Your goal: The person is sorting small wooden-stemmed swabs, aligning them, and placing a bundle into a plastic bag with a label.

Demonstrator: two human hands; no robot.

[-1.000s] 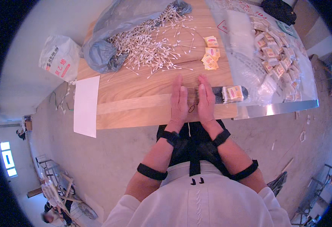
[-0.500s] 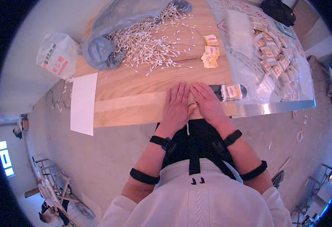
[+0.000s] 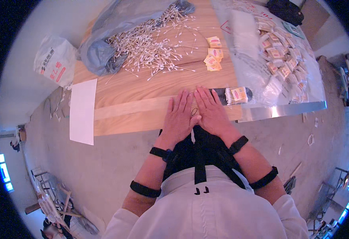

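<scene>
My left hand (image 3: 178, 119) and my right hand (image 3: 212, 115) lie side by side near the table's front edge, palms down with fingers stretched out. Between them shows a narrow row of thin cotton swab sticks (image 3: 194, 104); the palms and fingers hide the rest. Just right of my right hand, a bundle of cotton swabs (image 3: 230, 96) with a yellow-and-white card rests on a dark strip (image 3: 249, 95). Farther back, loose cotton swabs (image 3: 146, 51) spill from a grey plastic bag (image 3: 98, 55). Small yellow cards (image 3: 214, 53) lie to the right of that pile.
Many packed swab bundles (image 3: 282, 51) are heaped on clear plastic sheeting (image 3: 313, 83) at the right. Clear bags (image 3: 244, 32) lie beside them. A white sheet (image 3: 83, 111) overhangs the table's left front, near a white printed bag (image 3: 55, 61). A dark bag (image 3: 286, 12) sits at the far right.
The view has shifted slightly, so the table appears a little farther left. Both hands stay flat on the swabs, with slightly more of the row showing between them.
</scene>
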